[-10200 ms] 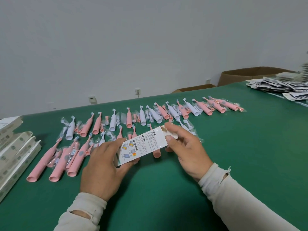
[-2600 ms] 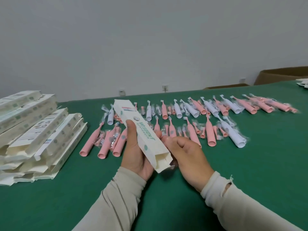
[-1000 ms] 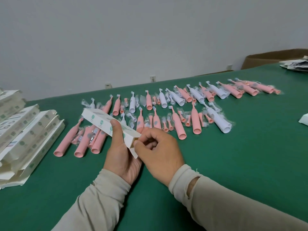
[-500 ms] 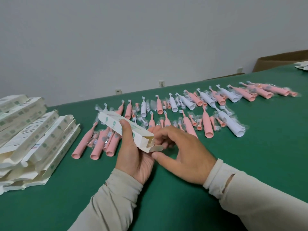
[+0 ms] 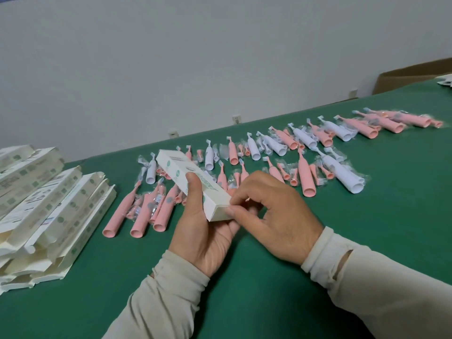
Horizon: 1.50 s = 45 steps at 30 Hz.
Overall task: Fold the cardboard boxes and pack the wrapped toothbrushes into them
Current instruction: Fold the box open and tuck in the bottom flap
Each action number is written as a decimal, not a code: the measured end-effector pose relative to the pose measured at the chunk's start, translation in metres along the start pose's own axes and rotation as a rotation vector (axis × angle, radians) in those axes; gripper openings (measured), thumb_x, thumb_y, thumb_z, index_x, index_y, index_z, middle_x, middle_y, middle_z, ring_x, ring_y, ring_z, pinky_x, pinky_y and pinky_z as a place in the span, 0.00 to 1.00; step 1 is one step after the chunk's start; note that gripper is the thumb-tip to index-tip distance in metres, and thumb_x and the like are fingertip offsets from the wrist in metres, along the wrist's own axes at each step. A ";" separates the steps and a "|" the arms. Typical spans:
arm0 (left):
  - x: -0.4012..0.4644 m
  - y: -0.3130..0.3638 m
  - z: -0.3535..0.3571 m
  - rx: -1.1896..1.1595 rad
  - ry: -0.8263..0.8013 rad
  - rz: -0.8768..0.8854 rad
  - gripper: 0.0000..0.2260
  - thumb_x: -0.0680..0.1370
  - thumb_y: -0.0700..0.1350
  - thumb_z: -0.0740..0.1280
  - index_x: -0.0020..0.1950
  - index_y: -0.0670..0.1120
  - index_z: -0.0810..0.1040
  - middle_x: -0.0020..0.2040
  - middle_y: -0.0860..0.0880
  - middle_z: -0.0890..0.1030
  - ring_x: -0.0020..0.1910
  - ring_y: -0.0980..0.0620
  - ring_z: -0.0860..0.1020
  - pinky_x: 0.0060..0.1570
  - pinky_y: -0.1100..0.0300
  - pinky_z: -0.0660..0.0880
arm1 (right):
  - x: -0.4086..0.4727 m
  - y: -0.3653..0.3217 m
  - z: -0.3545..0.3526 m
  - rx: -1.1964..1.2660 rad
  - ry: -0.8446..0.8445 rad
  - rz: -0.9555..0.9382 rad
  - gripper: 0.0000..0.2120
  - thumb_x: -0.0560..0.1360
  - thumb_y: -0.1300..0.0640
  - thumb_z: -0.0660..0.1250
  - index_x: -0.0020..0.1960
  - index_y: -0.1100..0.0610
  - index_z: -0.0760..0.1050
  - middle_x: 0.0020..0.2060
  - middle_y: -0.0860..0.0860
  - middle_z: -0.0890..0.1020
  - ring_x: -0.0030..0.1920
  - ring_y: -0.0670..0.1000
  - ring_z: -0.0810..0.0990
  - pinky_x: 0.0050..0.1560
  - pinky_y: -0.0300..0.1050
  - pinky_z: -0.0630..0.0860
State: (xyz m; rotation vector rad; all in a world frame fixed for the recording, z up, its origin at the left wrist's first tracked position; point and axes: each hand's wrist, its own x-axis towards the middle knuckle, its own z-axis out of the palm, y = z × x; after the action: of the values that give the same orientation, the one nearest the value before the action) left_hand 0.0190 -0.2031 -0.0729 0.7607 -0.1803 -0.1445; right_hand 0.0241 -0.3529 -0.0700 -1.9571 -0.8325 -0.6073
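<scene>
Right now the left hand (image 5: 203,231) grips a slim white box (image 5: 193,183) from beneath, thumb laid over its top face and fingers curled under, holding it above the green table (image 5: 367,228) with its far end pointing up and away to the left. The right hand (image 5: 274,216) meets the near end of the box, thumb and forefinger pinching at the end flap, which looks pressed shut. Whether a toothbrush is already inside cannot be told. The box is long and narrow, off-white with small green round marks and green lettering along its faces. It is likely light and thin-walled, stiff along its edges but easy to dent on the broad faces, so it is best held along the long edges near the middle, with only gentle pressure at the ends. Just beyond the hands lie rows of wrapped toothbrushes (image 5: 305,177), pink and white, in clear crinkly sleeves that probably slide easily. Well to the left sits a stack of boxes (image 5: 44,204), overlapping one another.
</scene>
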 end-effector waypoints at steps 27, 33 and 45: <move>-0.006 0.035 -0.030 1.881 0.365 0.480 0.21 0.69 0.54 0.77 0.57 0.58 0.72 0.47 0.60 0.74 0.46 0.54 0.75 0.41 0.53 0.74 | 0.018 0.042 -0.054 -0.257 0.364 0.092 0.07 0.75 0.61 0.71 0.48 0.49 0.81 0.57 0.43 0.77 0.59 0.48 0.73 0.61 0.40 0.69; -0.007 0.036 -0.030 1.865 0.373 0.496 0.21 0.68 0.49 0.79 0.56 0.57 0.74 0.47 0.59 0.76 0.46 0.53 0.75 0.41 0.53 0.72 | 0.020 0.038 -0.064 -0.295 0.176 -0.027 0.11 0.76 0.59 0.62 0.53 0.54 0.82 0.44 0.44 0.82 0.49 0.48 0.78 0.53 0.45 0.75; -0.010 0.037 -0.029 1.941 0.339 0.473 0.23 0.68 0.50 0.80 0.58 0.60 0.73 0.44 0.64 0.72 0.44 0.56 0.72 0.38 0.55 0.69 | 0.017 0.040 -0.080 -0.298 0.183 0.062 0.13 0.76 0.44 0.67 0.42 0.53 0.83 0.40 0.46 0.76 0.46 0.48 0.73 0.49 0.42 0.70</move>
State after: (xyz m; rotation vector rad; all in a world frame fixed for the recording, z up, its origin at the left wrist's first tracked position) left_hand 0.0182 -0.1551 -0.0687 2.6038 -0.1280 0.7471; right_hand 0.0586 -0.4320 -0.0419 -2.1450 -0.5913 -0.8995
